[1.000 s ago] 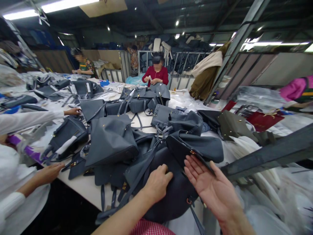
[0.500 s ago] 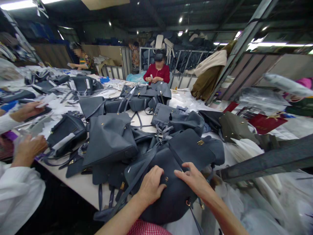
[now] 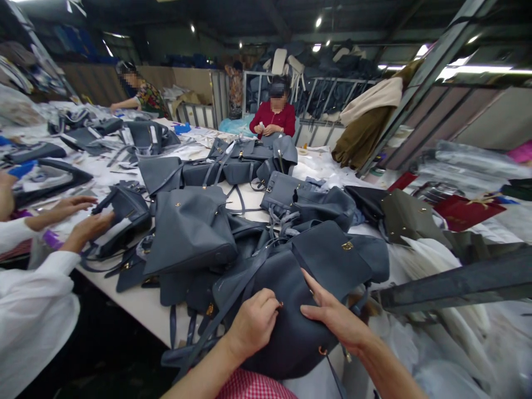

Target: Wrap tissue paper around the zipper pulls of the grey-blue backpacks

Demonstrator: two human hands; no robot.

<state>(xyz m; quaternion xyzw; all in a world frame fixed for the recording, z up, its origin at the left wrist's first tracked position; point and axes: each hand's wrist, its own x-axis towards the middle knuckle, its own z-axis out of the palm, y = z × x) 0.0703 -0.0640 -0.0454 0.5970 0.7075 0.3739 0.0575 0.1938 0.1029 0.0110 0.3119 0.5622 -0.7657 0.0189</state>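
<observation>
A dark blue-grey leather backpack [image 3: 291,332] lies tilted at the table's front edge, against my lap. Its flap [image 3: 332,255] is folded back and carries a gold fitting [image 3: 347,246]. My left hand [image 3: 254,321] is closed, thumb and finger pinched at the small gold clasp [image 3: 281,304] on the bag's front. On the right side of the bag rests my right hand [image 3: 332,316], thumb and forefinger apart, the forefinger along the flap's edge. Its other fingers are partly hidden. A gold ring [image 3: 322,350] with a strap shows low on the bag.
Several similar bags [image 3: 189,230] are heaped across the table [image 3: 124,302]. To my left, a co-worker's hands [image 3: 89,224] touch another bag. A person in red [image 3: 273,117] sits opposite. A metal beam [image 3: 453,282] and plastic wrapping [image 3: 449,354] stand at right.
My left fingers have closed into a pinch at the clasp. My right forefinger has shifted up along the flap edge. The co-worker's hands at left have moved onto a bag.
</observation>
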